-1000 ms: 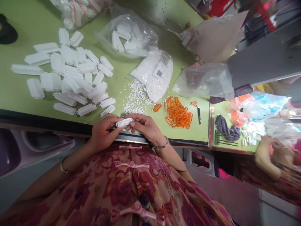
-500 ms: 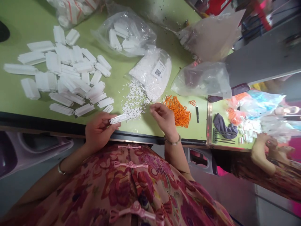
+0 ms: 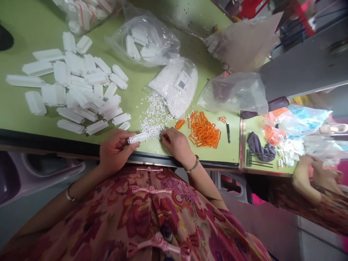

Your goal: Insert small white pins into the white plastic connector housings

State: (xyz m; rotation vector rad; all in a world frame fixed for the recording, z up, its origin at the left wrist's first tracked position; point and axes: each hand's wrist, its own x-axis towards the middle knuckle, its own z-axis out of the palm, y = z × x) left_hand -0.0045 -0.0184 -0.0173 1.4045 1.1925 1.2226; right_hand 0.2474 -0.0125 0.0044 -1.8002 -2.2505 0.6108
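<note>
My left hand [image 3: 114, 150] grips a white plastic connector housing [image 3: 137, 137] by its end, just above the table's near edge. My right hand [image 3: 175, 143] rests on the green table [image 3: 16, 116], its gathered fingertips at the edge of a heap of tiny white pins [image 3: 153, 117]. Whether a pin lies between those fingers is too small to tell. Several loose white connector housings [image 3: 76, 87] lie to the left of the heap, beyond my left hand.
A label-marked bag of white pins [image 3: 174, 87] adjoins the heap. Orange plastic frames [image 3: 203, 129] lie right of my right hand. Clear bags hold white parts behind. A co-worker's hands [image 3: 307, 174] are at a neighbouring table on the far right.
My right hand has left the housing, lifted away, and come down at the pin heap. My left hand still holds the housing, nearly in place.
</note>
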